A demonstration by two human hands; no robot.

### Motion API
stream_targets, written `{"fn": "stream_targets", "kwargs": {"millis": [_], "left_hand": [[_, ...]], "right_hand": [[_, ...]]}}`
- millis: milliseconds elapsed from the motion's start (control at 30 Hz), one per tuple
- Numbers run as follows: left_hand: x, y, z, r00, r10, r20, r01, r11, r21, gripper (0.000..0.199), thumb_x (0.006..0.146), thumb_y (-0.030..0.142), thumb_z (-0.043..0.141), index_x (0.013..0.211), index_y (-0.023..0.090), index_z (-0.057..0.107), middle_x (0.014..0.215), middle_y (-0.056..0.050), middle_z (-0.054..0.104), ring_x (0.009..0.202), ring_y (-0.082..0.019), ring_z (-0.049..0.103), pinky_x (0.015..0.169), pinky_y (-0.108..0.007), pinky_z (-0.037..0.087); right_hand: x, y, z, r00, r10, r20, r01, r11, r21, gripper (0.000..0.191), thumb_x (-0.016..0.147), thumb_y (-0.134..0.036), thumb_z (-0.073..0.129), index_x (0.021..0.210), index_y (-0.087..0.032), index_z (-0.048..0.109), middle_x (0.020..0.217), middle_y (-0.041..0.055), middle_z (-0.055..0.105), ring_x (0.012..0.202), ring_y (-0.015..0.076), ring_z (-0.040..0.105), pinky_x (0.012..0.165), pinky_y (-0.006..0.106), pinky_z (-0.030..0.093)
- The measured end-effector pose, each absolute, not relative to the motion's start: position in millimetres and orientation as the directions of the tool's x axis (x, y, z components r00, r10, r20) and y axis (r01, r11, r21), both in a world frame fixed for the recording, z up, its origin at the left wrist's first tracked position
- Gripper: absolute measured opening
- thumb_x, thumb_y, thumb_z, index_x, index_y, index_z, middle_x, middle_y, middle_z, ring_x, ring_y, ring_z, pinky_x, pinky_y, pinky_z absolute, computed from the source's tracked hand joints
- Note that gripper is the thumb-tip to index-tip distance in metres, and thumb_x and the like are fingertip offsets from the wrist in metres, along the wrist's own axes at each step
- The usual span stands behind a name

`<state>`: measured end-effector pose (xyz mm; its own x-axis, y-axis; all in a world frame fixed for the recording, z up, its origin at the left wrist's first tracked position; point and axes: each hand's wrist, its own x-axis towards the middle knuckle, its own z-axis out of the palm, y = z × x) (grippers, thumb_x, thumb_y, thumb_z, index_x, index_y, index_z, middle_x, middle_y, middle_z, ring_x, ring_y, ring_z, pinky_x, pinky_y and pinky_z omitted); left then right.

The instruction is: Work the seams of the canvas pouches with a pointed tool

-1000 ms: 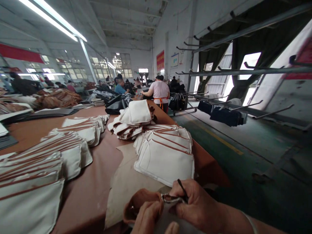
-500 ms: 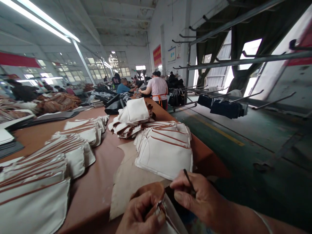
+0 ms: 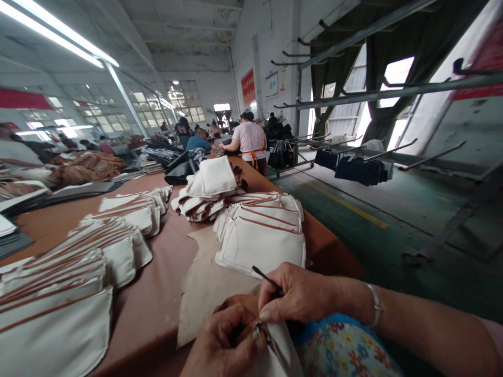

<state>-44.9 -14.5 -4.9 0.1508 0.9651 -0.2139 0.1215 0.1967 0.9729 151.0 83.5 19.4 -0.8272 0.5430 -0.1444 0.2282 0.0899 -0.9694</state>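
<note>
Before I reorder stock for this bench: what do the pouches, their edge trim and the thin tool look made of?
Pouches: matte off-white woven cloth, probably canvas. Edge trim: tan, leather-like, possibly synthetic. Thin tool in the right hand: dark and rigid, maybe metal; too small to tell.

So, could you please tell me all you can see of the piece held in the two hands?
The piece is a cream, canvas-like panel edged with brown trim, like the stacked ones on the table. Only its top corner shows, at the bottom edge of the view, tilted up over a flowered cloth. The left hand grips its trimmed edge from the left. The right hand pinches the same edge and holds a thin dark tool.
</note>
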Motion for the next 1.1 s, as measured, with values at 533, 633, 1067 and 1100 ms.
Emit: {"fn": "stream_targets", "kwargs": {"millis": [533, 633, 1067, 1100], "left_hand": [[-46, -11, -1, 0.119, 0.935, -0.334, -0.002, 0.337, 0.941, 0.036, 0.066, 0.046, 0.083, 0.066, 0.011, 0.074, 0.063, -0.001, 0.058, 0.059, -0.011, 0.044, 0.053, -0.020, 0.031], [-45, -7, -8, 0.140, 0.933, -0.332, -0.024, 0.338, 0.941, 0.039, 0.063, 0.047, 0.085, 0.061, 0.010, 0.072, 0.053, 0.001, 0.053, 0.052, -0.008, 0.037, 0.050, -0.020, 0.026], [-25, -18, 0, 0.002, 0.990, 0.139, 0.463, -0.124, 0.877, 0.012, 0.078, 0.019, 0.062, 0.067, 0.019, 0.063, 0.061, 0.002, 0.058, 0.055, -0.012, 0.049, 0.056, -0.020, 0.039], [-25, -20, -1, 0.013, 0.975, 0.222, 0.524, -0.196, 0.829, 0.010, 0.078, 0.017, 0.060, 0.069, 0.020, 0.064, 0.064, 0.002, 0.060, 0.058, -0.013, 0.053, 0.058, -0.020, 0.040]], "right_hand": [[156, 67, 19, -0.820, 0.351, 0.453, -0.011, 0.780, -0.626, 0.015, 0.087, -0.016, 0.052, 0.089, -0.015, 0.066, 0.077, 0.0030, 0.058, 0.069, 0.0140, 0.053, 0.064, 0.022, 0.045], [156, 64, 10, -0.812, 0.285, 0.509, -0.043, 0.841, -0.539, 0.019, 0.093, -0.020, 0.047, 0.093, -0.015, 0.065, 0.077, 0.0045, 0.058, 0.069, 0.0151, 0.053, 0.064, 0.024, 0.044], [159, 82, 23, -0.906, 0.403, 0.130, 0.099, 0.500, -0.860, 0.006, 0.079, -0.019, 0.065, 0.081, -0.014, 0.064, 0.076, -0.0010, 0.060, 0.071, 0.0120, 0.056, 0.065, 0.020, 0.042], [158, 83, 21, -0.901, 0.414, 0.129, 0.104, 0.495, -0.862, 0.004, 0.076, -0.016, 0.065, 0.079, -0.014, 0.063, 0.075, -0.0014, 0.059, 0.070, 0.0116, 0.056, 0.064, 0.020, 0.042]]}}
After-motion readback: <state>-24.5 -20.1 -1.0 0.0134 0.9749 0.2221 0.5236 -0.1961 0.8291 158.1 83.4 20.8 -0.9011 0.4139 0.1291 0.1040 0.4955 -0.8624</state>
